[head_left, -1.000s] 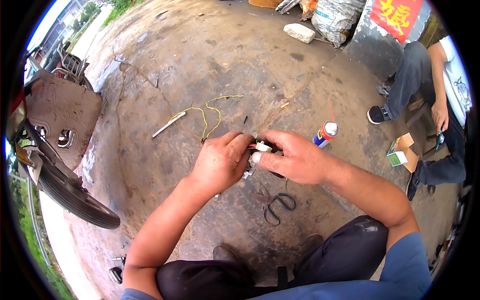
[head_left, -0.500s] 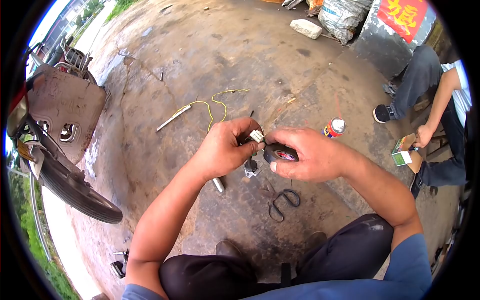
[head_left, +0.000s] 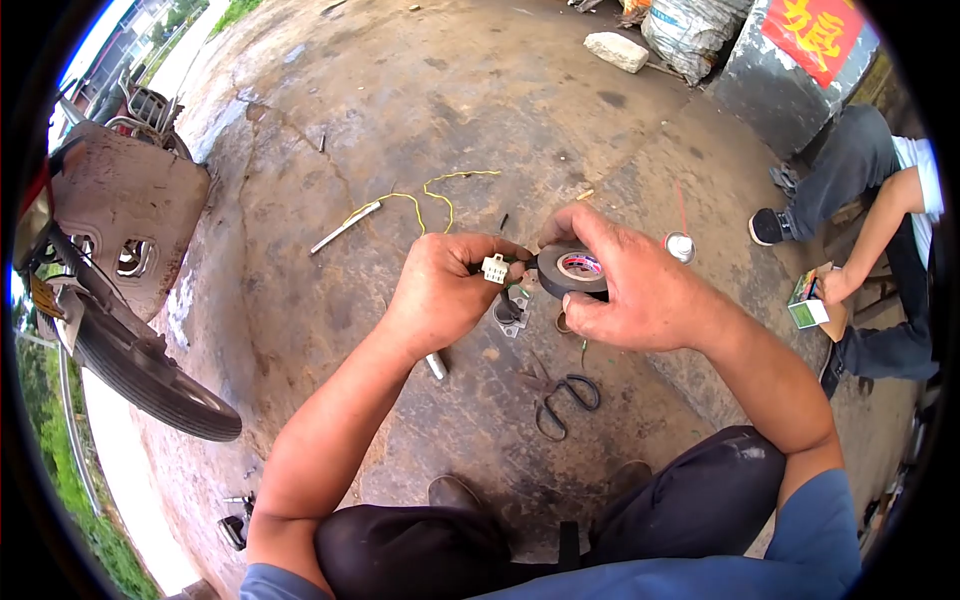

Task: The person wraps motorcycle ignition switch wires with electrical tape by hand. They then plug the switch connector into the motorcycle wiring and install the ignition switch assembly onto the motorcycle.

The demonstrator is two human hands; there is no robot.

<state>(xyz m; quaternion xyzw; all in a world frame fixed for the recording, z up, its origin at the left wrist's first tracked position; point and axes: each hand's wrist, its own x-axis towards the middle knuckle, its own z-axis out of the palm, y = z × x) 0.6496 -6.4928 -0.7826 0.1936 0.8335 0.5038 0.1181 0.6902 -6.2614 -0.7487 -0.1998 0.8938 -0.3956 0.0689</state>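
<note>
The left hand [head_left: 428, 287] pinches a white wire connector [head_left: 495, 268], seemingly steadying it. At its three o'clock, the right hand [head_left: 645, 290] grips a black electrical-tape roll [head_left: 573, 285] by the rim, apparently leaving the hub free. Beyond lie scissors [head_left: 549, 390], at the roll's six o'clock, and yellow wire [head_left: 451, 210], at the connector's eleven.

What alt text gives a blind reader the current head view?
The left hand holds a white connector, the right hand a roll of black tape, close together above stained ground. Scissors lie nearby; at right, another person's hand is at a box.
</note>
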